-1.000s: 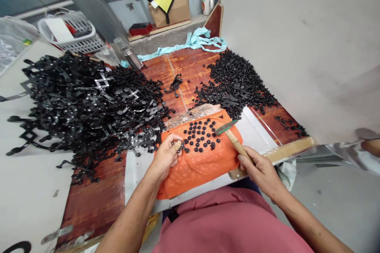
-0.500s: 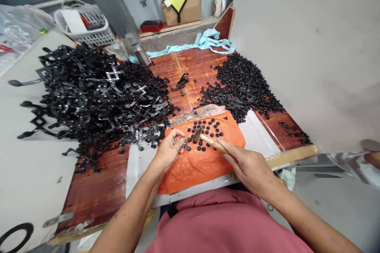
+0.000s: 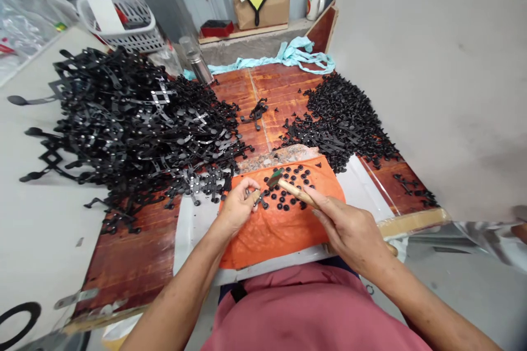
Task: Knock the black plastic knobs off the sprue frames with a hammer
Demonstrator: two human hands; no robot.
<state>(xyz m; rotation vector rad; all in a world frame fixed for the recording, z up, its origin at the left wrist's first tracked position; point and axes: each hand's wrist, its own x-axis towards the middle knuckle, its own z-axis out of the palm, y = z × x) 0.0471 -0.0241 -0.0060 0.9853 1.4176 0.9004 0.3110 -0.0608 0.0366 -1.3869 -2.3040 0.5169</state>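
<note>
My left hand (image 3: pixel 237 207) is closed in a pinch on a small black metal piece (image 3: pixel 258 201) at the left edge of an orange cloth (image 3: pixel 272 230). My right hand (image 3: pixel 349 233) grips the wooden handle of a small hammer (image 3: pixel 288 186), whose dark head hovers just right of the pinched piece. Several small black round caps (image 3: pixel 290 189) lie scattered on the cloth beyond the hammer head. The cloth rests on a white board (image 3: pixel 193 227) in front of me.
A big heap of black riveted metal strips (image 3: pixel 132 126) fills the left of the wooden table (image 3: pixel 132 263). A pile of small black parts (image 3: pixel 341 118) lies at right, against a grey panel (image 3: pixel 432 77). A white basket (image 3: pixel 119 24), cardboard box (image 3: pixel 261 5), mug (image 3: pixel 316 1) and blue rag (image 3: pixel 288 55) stand behind.
The hammer has swung left from the cloth's right side to just beside my left hand's pinched piece. My left hand stayed in place, still pinching.
</note>
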